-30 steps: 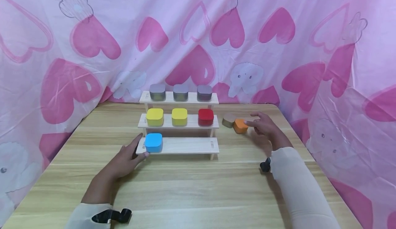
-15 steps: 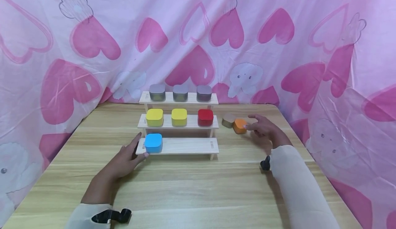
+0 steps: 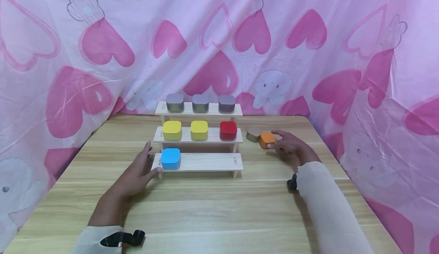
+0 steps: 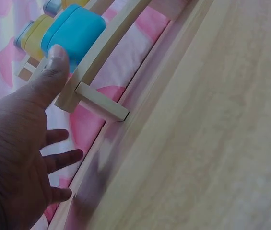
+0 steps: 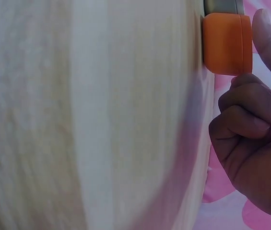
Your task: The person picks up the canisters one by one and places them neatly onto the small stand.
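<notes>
Small rounded-square lidded tins stand on a three-tier wooden rack. A blue tin occupies the left end of its front tier. My left hand is at that end, fingers spread, with the thumb tip at the rack's corner just below the blue tin; the left wrist view shows the other fingers holding nothing. On the table right of the rack is an orange tin. My right hand is at its right side, one fingertip against it, another finger raised beside the lid and the remaining fingers curled.
A grey tin stands against the orange one on the table. Two yellow tins and a red tin fill the middle tier, and three grey tins the top one. Behind hangs a pink heart-patterned cloth.
My left fingers have come away from the rack's left end and spread. My right hand has lowered a little toward the orange tin's near right corner. The tins have stayed put.
</notes>
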